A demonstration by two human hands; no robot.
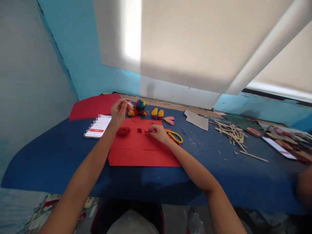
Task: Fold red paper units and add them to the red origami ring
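Red paper sheets (pixel 143 157) lie on the blue table before me. On them sit a red fringed paper flower (pixel 124 131) and a small dark-red paper scrap (pixel 139 130). My right hand (pixel 159 134) rests low over the sheets, fingers pinched on a small red paper piece (pixel 146 132). Raised at the back left of the sheets, my left hand (pixel 119 113) has its fingertips pressed together; what they hold, if anything, is too small to make out. Yellow-handled scissors (pixel 179 138) lie beside my right wrist, partly hidden by it.
Behind the sheets stand a multicoloured ball (pixel 140 105), yellow-and-red paper pieces (pixel 154 112) and pink-and-yellow pieces (pixel 169 120). A phone (pixel 98 126) lies left. Rightward are grey card (pixel 197 120), thin sticks (pixel 231 133) and another phone (pixel 279 148). A blurred person's arm (pixel 304 183) shows at the right edge.
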